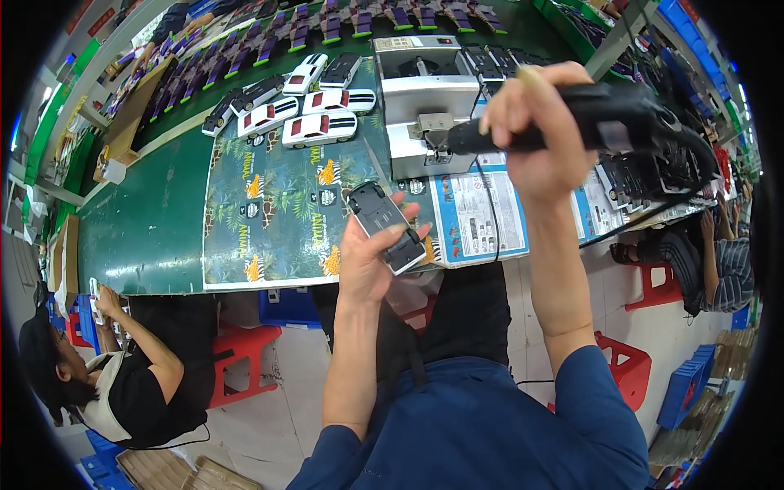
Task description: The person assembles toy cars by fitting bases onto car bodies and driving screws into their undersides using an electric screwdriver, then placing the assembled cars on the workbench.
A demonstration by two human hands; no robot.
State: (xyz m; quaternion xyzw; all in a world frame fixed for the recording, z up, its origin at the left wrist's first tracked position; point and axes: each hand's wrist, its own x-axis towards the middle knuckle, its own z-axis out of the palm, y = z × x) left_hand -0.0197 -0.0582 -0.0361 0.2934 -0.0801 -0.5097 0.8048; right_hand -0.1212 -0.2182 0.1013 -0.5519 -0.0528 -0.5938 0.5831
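Observation:
My left hand is closed round a toy car, its black underside up and white body edge showing. My right hand grips a black electric screwdriver with a cord trailing from its back end. The screwdriver points left, its nose in front of a silver metal box that looks like a screw feeder. Whether the bit touches the box I cannot tell. Left of the feeder lie several white toy cars with black stripes, and a few show black undersides.
A printed sheet covers part of the green table. Purple and green parts line the far belt. Black car bases are piled at right. A co-worker sits at left. Red stools stand below the table.

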